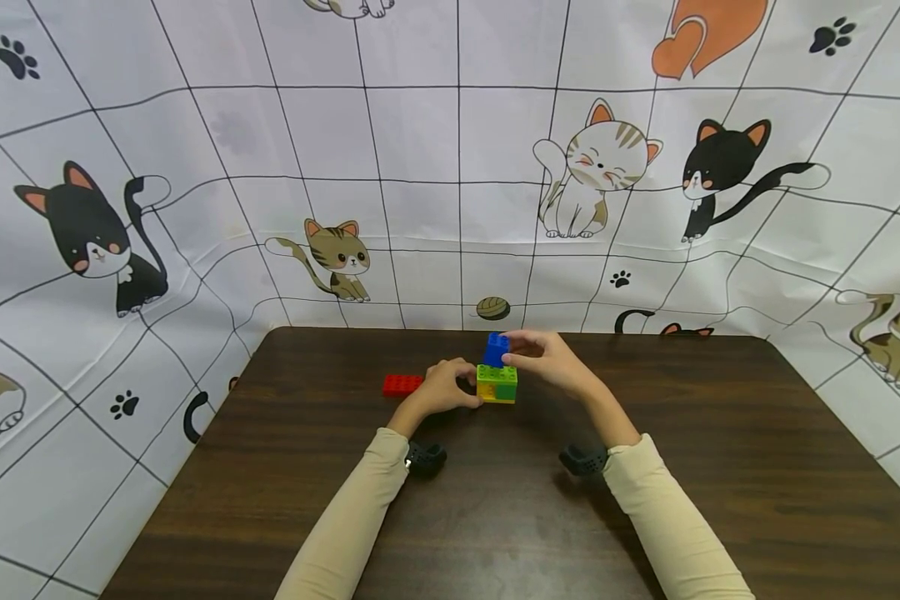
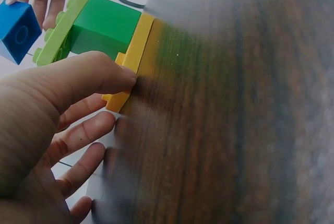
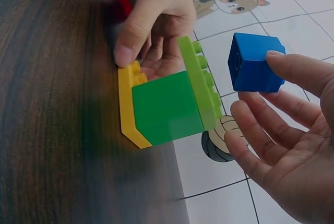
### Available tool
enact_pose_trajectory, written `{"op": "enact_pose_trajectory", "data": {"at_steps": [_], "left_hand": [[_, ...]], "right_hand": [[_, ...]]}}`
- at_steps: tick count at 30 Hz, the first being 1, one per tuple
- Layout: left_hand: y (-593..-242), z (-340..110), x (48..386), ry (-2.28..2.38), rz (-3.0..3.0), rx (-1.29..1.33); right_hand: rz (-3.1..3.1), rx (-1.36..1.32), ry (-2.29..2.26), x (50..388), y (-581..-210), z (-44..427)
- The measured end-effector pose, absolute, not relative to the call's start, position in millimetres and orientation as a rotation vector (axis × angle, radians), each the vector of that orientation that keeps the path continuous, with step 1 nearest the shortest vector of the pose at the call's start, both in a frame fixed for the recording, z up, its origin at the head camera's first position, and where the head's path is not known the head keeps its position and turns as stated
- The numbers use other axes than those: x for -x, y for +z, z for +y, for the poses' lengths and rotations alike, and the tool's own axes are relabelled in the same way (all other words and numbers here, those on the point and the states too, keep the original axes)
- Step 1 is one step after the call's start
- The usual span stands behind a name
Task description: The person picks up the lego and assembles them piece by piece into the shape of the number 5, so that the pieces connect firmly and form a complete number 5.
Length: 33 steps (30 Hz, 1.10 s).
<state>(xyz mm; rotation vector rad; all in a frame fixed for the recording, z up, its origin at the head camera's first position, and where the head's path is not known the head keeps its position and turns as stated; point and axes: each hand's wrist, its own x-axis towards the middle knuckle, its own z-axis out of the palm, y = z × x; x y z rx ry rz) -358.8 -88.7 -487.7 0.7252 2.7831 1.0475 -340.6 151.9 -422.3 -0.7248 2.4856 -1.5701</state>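
A small stack stands on the table: a yellow plate [image 3: 127,112] at the bottom, a green block [image 3: 166,108] on it and a light green plate [image 3: 199,85] with studs on top. My left hand [image 1: 444,388] pinches the yellow plate's end, its thumb [image 2: 99,75] on the near side. Just above the stack, my right hand [image 1: 549,362] holds a blue block [image 3: 255,62] between thumb and fingers. In the right wrist view a gap separates the blue block from the studs.
A red brick [image 1: 402,384] lies on the dark wooden table [image 1: 495,517], left of my left hand. Behind the table hangs a white sheet [image 1: 420,150] with cat drawings.
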Motion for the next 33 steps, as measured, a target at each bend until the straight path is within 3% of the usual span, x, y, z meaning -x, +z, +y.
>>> {"op": "enact_pose_trajectory", "data": {"at_steps": [33], "left_hand": [[-490, -89, 360, 0.990, 2.803, -0.755]], "right_hand": [[2.538, 0.791, -1.465, 339, -430, 140]]}}
